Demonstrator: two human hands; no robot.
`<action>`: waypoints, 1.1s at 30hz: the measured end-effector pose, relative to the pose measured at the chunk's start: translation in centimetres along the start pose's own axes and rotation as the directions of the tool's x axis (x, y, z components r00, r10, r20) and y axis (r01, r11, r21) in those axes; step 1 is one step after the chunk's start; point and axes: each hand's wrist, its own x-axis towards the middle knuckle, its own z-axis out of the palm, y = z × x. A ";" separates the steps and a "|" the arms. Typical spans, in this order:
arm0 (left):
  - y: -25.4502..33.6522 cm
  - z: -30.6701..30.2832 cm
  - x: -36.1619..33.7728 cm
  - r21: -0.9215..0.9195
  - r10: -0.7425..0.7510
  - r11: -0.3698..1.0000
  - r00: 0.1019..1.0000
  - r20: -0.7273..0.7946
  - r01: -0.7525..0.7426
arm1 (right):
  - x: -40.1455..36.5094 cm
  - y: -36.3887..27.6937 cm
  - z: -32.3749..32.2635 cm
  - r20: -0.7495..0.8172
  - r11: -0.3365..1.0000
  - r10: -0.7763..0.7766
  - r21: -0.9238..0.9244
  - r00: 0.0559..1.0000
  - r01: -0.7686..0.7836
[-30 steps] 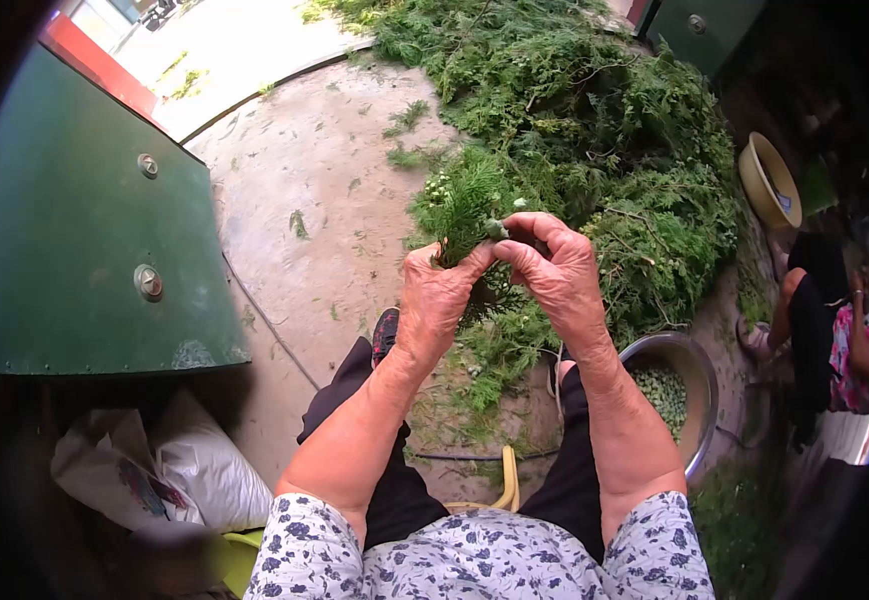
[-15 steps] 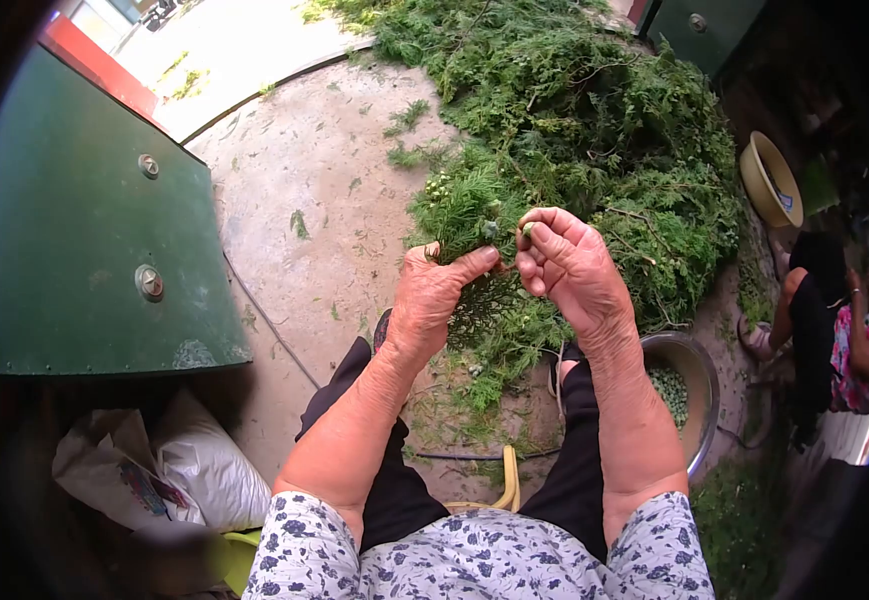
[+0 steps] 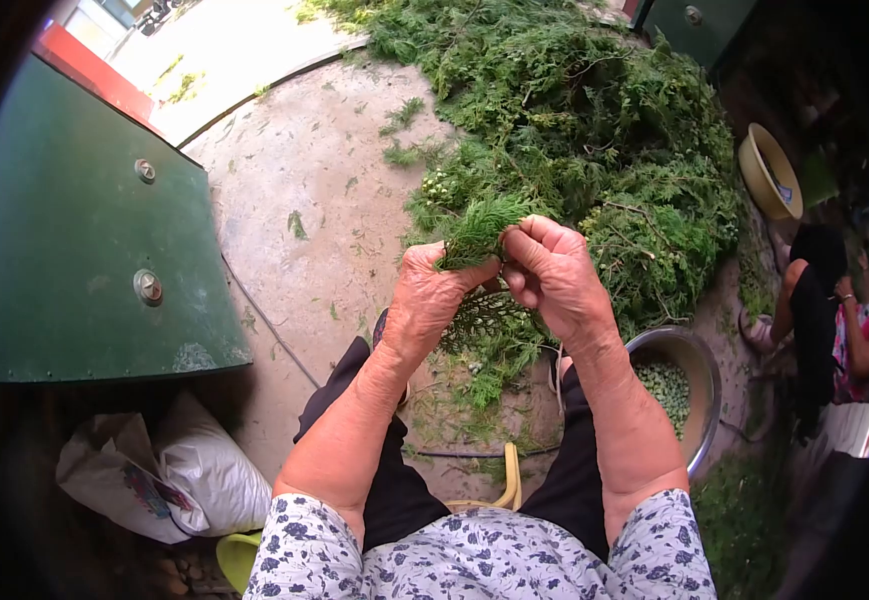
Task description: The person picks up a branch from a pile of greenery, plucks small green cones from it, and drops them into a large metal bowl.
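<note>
My left hand (image 3: 436, 290) is closed round the stem end of a green evergreen sprig (image 3: 484, 225) with flat, scaly leaves. Beside it, my right hand (image 3: 552, 268) pinches at the right edge of the same sprig with thumb and forefinger; whatever small part lies between the fingertips is hidden. A large heap of cut evergreen branches (image 3: 594, 130) spreads on the floor beyond both hands. Below my right forearm stands a metal basin (image 3: 702, 385), holding many small pale-green cones (image 3: 664, 390).
A green metal door (image 3: 94, 240) stands at left, above white sacks (image 3: 209, 465). A cable (image 3: 272, 325) crosses the concrete floor (image 3: 294, 180). At right are a beige basin (image 3: 762, 180) and a seated person (image 3: 814, 310). A yellow curved bar (image 3: 511, 478) rises between my legs.
My right hand, which held a small green cone just off the sprig, has moved left against the foliage. The sprig has turned, its leafy tip now pointing up and right.
</note>
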 end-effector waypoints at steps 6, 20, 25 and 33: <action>0.7 0.3 0.0 -0.171 -0.140 0.976 0.990 -0.035 0.132 | 0.4 -1.0 -0.3 -0.035 0.953 -0.094 0.285 0.995 0.100; 0.4 0.1 -0.1 -0.113 -0.101 0.988 0.993 0.068 0.109 | 0.0 -0.5 0.9 -0.102 0.984 -0.144 -0.123 0.984 0.131; 0.5 -0.2 -0.1 -0.089 -0.134 0.986 0.989 0.054 0.139 | 0.2 -0.8 1.0 -0.071 0.949 -0.096 -0.307 0.993 0.070; 0.9 -0.2 -0.3 -0.162 -0.204 0.965 0.979 0.029 0.206 | 0.4 -0.1 0.8 -0.072 0.929 -0.189 -0.336 0.979 0.155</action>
